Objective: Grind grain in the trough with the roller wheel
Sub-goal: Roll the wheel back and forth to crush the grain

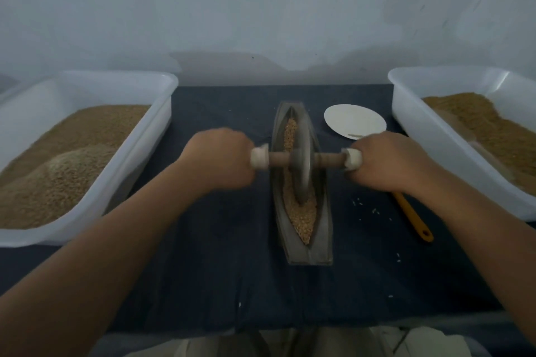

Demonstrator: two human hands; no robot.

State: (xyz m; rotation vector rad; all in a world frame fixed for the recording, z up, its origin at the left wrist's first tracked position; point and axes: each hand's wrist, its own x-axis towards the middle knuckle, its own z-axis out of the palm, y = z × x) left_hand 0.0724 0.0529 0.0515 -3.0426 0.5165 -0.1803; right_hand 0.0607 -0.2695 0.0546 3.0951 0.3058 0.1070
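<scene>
A narrow boat-shaped metal trough lies lengthwise on the dark cloth at centre. Brown grain fills its groove. A grey roller wheel stands upright in the groove near the middle, on a wooden axle with white-wrapped ends. My left hand grips the axle's left end. My right hand grips the right end. Both fists hide the outer handle tips.
A white tub heaped with grain stands at the left, a second white tub with browner grain at the right. A white plate lies beyond my right hand, an orange-handled tool under my right wrist. Stray grains dot the cloth.
</scene>
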